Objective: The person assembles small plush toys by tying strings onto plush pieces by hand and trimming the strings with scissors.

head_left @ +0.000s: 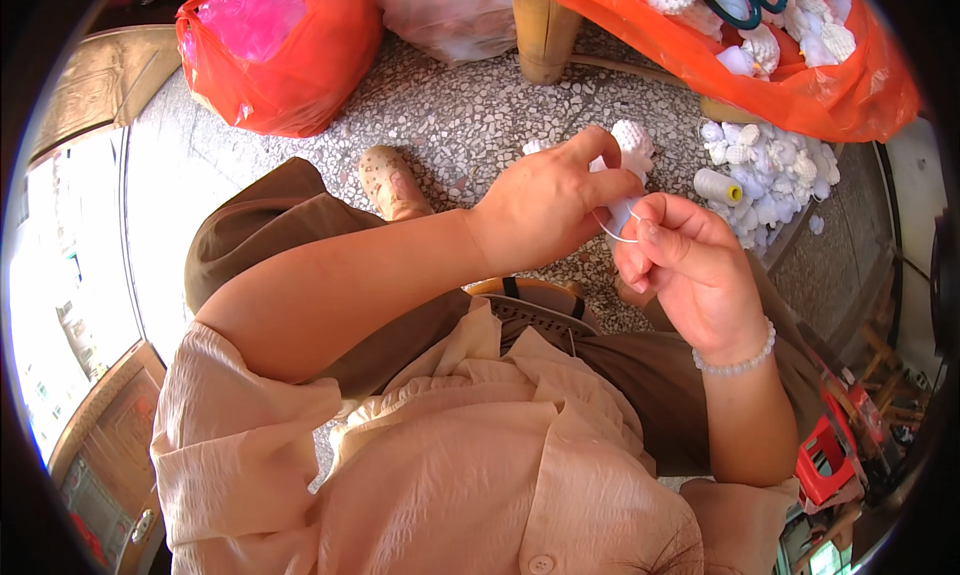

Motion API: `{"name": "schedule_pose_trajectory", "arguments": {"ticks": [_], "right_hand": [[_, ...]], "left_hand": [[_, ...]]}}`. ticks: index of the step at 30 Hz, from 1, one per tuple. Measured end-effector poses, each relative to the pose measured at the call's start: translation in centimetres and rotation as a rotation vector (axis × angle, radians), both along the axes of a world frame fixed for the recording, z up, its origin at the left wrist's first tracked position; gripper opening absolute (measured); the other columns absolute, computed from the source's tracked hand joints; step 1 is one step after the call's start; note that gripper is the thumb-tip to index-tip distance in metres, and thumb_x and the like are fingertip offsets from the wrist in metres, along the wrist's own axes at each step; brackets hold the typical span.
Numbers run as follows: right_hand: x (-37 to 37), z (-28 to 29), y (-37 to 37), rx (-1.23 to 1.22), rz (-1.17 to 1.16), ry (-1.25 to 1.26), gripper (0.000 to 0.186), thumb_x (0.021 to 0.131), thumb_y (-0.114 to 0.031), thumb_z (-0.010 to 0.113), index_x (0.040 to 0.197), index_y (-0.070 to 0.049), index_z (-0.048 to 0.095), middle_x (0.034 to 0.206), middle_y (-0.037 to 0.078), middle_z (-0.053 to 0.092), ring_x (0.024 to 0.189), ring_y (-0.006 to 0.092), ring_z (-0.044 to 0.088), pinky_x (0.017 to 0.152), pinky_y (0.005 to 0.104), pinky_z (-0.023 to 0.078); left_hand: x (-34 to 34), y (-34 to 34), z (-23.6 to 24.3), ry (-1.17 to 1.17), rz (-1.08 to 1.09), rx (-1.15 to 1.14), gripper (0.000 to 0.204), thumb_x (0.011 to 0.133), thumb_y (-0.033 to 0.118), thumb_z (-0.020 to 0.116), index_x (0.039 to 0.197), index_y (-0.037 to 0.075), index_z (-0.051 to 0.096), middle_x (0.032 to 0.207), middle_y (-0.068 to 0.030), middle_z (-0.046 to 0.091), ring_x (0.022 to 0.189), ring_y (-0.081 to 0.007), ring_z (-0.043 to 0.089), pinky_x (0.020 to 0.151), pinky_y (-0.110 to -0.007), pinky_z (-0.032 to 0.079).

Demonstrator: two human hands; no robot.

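Note:
A small white crocheted soft piece (630,140), with a pale lilac-white lower part, is gripped in my left hand (555,195), its fingers bent over it and partly hiding it. My right hand (690,255), with a beaded bracelet at the wrist, pinches a white thread (615,235) that loops beside the piece; whether a needle is in the fingertips is too small to tell. Right of my hands lie a yellow-cored thread spool (715,185) and a pile of small white soft pieces (780,170).
A red bag (270,75) and a translucent bag (440,5) rest on the speckled floor (430,105). An orange bag (860,95) holding white pieces and green scissors (750,5) lies by a bamboo leg (540,40). A red plastic item (830,455) stands at right.

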State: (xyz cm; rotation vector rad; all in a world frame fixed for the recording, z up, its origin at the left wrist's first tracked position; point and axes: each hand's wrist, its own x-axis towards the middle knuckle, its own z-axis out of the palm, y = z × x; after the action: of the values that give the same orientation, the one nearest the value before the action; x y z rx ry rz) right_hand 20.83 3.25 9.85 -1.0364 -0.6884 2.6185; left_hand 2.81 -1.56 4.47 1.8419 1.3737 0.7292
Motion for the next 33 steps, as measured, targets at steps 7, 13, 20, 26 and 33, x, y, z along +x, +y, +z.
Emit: {"name": "schedule_pose_trajectory", "arguments": {"ticks": [7, 13, 20, 26, 33], "right_hand": [[0.3, -1.1, 0.9, 0.902, -0.198, -0.54, 0.027, 0.099, -0.026, 0.041, 0.103, -0.002, 0.053, 0.088, 0.002, 0.055, 0.074, 0.0068, 0.048, 0.062, 0.0195, 0.036], [-0.6, -2.7, 0.0, 0.286, -0.281, -0.138, 0.063, 0.096, -0.053, 0.03, 0.133, -0.002, 0.037, 0.108, 0.008, 0.058, 0.093, 0.0143, 0.056, 0.079, 0.0269, 0.046], [0.9, -5.2, 0.1, 0.491, 0.101, 0.028, 0.047, 0.097, -0.037, 0.042, 0.129, -0.003, 0.042, 0.108, 0.007, 0.058, 0.09, 0.0142, 0.057, 0.076, 0.0292, 0.049], [-1.5, -3.2, -1.0, 0.688, 0.068, -0.094, 0.022, 0.097, -0.021, 0.048, 0.102, 0.0, 0.053, 0.089, 0.007, 0.056, 0.078, 0.0117, 0.052, 0.065, 0.0245, 0.046], [-1.3, -2.9, -0.1, 0.602, 0.183, -0.29, 0.014, 0.094, -0.011, 0.051, 0.098, -0.001, 0.06, 0.064, -0.003, 0.05, 0.057, 0.0043, 0.048, 0.051, 0.0177, 0.04]], "left_hand": [[0.0, 0.5, 0.6, -0.469, 0.017, -0.42, 0.027, 0.082, 0.002, 0.063, 0.107, 0.002, 0.055, 0.091, -0.0038, 0.059, 0.075, -0.0121, 0.058, 0.066, -0.026, 0.049], [-0.8, 1.3, 3.4, -0.852, 0.039, -0.793, 0.025, 0.089, 0.004, 0.056, 0.114, 0.002, 0.05, 0.09, -0.0031, 0.059, 0.072, -0.0072, 0.056, 0.063, -0.022, 0.046], [-3.4, 2.4, 5.3, -1.058, 0.15, -0.719, 0.032, 0.087, 0.003, 0.056, 0.118, 0.0, 0.049, 0.086, -0.0047, 0.06, 0.063, -0.0078, 0.049, 0.057, -0.02, 0.04], [-3.4, 1.8, 6.2, -1.042, 0.191, -0.804, 0.031, 0.089, 0.011, 0.056, 0.117, 0.001, 0.051, 0.079, -0.0026, 0.057, 0.058, -0.0068, 0.045, 0.052, -0.019, 0.036], [-5.3, 2.1, 4.6, -1.051, 0.448, -1.056, 0.024, 0.093, 0.025, 0.052, 0.107, 0.006, 0.055, 0.102, -0.0048, 0.057, 0.082, -0.0146, 0.054, 0.073, -0.03, 0.047]]}}
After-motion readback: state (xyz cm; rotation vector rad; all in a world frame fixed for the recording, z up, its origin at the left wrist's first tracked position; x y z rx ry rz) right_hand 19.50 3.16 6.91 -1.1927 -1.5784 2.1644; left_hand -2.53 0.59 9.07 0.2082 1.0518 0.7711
